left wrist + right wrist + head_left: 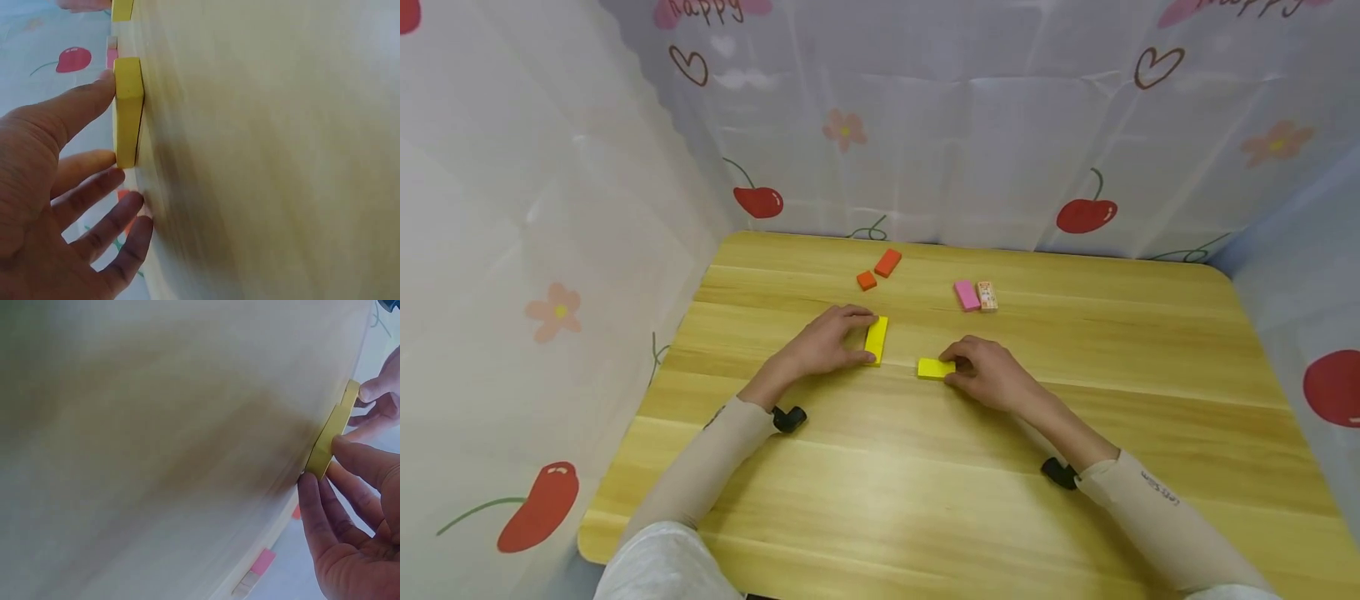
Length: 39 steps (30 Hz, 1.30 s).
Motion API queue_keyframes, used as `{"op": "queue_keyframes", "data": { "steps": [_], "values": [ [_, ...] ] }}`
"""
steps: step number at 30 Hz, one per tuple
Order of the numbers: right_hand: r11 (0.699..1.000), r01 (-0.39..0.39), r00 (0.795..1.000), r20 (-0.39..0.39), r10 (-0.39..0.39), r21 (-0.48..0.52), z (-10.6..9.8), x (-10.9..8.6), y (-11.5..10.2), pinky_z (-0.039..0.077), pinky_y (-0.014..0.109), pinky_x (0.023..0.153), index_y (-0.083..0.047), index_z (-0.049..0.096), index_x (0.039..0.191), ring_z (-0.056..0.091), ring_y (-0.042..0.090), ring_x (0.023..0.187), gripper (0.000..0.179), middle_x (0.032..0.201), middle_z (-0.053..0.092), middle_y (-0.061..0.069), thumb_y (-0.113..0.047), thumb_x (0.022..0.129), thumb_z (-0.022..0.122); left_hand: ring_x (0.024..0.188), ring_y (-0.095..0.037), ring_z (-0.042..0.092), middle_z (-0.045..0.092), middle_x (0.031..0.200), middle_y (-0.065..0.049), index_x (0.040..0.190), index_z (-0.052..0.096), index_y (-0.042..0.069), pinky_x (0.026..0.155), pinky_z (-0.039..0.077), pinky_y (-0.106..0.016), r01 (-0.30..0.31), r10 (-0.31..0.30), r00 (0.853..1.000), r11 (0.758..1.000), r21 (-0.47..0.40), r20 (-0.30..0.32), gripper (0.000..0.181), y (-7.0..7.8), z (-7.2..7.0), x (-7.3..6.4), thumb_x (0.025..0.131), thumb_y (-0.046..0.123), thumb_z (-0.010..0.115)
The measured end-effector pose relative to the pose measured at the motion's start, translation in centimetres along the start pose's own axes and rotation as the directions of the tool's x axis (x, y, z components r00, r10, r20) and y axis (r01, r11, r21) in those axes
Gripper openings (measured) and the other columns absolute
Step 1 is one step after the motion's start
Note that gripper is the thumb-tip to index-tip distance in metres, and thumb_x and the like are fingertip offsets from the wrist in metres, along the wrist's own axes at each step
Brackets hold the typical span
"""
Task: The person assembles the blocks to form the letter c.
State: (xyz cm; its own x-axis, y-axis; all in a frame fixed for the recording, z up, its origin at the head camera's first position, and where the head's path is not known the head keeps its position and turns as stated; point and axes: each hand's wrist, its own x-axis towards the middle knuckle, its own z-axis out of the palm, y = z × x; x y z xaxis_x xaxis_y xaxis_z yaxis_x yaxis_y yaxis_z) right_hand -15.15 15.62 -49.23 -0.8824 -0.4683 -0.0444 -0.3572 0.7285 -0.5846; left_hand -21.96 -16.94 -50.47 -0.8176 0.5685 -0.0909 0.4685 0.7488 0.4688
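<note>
Nearer us than the pink block (967, 296), we are pinching one long yellow block (876, 340) endwise in left hand (826, 342), seemingly for steadiness, and one short yellow block (933, 369) in right hand (989, 372).

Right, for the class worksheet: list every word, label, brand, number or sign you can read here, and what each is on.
"happy": back sheet, upper left, cut by the frame's top edge.
"happy": same sheet, upper right, more cut off.
Right beige sleeve: handwriting, too small and blurred to read.
Left beige sleeve: dark marking, unreadable.
Patterned block: printing too small to read.
</note>
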Motion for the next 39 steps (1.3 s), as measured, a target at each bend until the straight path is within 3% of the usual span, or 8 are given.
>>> {"op": "queue_keyframes", "data": {
  "steps": [9,24,39],
  "values": [
    [0.999,0.032,0.999,0.019,-0.033,0.022,0.8,-0.6,-0.3,0.06,0.044,0.094,-0.009,0.077,0.122,0.07,0.021,0.103,0.028,0.113,0.074,0.006,-0.018,0.097,0.082,0.15,-0.031,0.048,0.052,0.162,-0.004,0.159,0.055,0.017,0.126,0.042,-0.052,0.049,-0.049,0.999,0.999,0.001,-0.012,0.079,0.7,0.7,-0.3,0.094,0.052,0.082],
    [0.999,0.034,0.997,0.075,-0.036,0.025,1.5,-1.2,-1.6,0.055,0.031,0.084,-0.011,0.073,0.12,0.062,0.015,0.092,0.029,0.105,0.069,0.001,-0.023,0.096,0.084,0.151,-0.033,0.046,0.05,0.165,-0.005,0.161,0.053,0.018,0.127,0.042,-0.053,0.014,-0.014,1.0,1.0,0.002,-0.024,0.076,0.8,0.7,0.3,0.098,0.051,0.077],
    [0.999,0.04,0.991,0.128,-0.04,0.004,2.2,-1.0,-3.1,0.047,0.027,0.075,-0.014,0.072,0.115,0.055,0.012,0.082,0.03,0.093,0.064,-0.001,-0.032,0.095,0.085,0.148,-0.033,0.049,0.053,0.162,-0.006,0.159,0.055,0.016,0.125,0.044,-0.053,0.005,-0.005,1.0,1.0,0.015,-0.031,0.073,0.9,0.6,0.5,0.099,0.051,0.077]
  ]
}}
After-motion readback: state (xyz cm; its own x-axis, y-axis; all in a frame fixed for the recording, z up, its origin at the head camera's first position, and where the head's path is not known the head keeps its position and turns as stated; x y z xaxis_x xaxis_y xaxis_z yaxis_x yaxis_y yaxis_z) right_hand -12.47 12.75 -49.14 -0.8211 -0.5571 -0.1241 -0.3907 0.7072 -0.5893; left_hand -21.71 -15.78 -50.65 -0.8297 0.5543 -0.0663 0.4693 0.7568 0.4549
